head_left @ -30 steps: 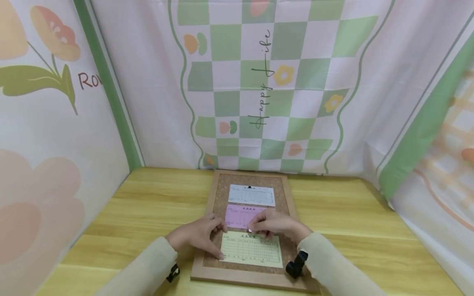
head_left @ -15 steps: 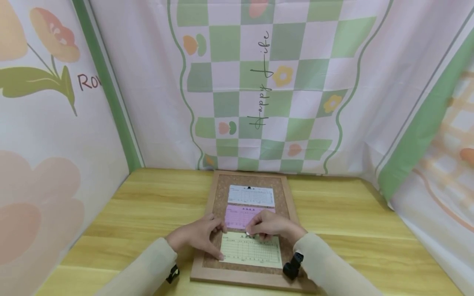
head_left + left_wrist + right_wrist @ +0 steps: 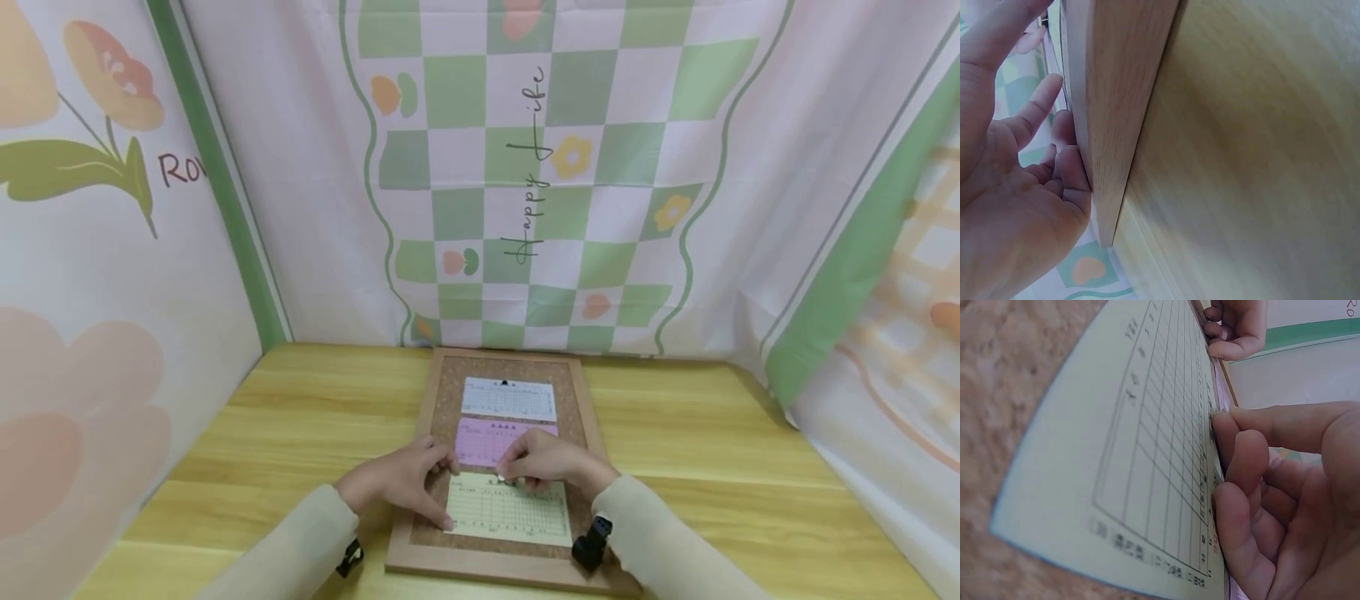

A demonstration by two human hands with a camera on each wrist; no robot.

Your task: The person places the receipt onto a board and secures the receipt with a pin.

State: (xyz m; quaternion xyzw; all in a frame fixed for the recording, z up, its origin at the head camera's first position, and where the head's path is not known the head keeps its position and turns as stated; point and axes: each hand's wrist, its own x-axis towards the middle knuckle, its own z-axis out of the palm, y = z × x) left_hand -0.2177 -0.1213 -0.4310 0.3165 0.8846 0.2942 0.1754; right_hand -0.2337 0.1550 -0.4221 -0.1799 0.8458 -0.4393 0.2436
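A yellow printed slip (image 3: 517, 512) lies on the lower part of a wood-framed cork board (image 3: 453, 379). My left hand (image 3: 397, 482) is spread at its left side, thumb on the lower left corner and fingertips by the upper left one. At the slip's top edge my right hand (image 3: 553, 460) pinches a small white push pin (image 3: 501, 477) between thumb and forefinger; its tip is hidden. In the right wrist view the slip's near corner (image 3: 1007, 528) stands off the cork. A pink slip (image 3: 475, 446) lies just above, partly covered by the right hand.
A pale blue slip (image 3: 510, 402) with a black pin (image 3: 505, 382) at its top edge is on the upper cork. The board lies on a yellow wood-grain table (image 3: 720, 433). Behind the table hangs a green-checked curtain (image 3: 517, 183).
My right hand has shifted very slightly to the left and down with the push pin at the yellow slip's top edge. The left hand stays in place.
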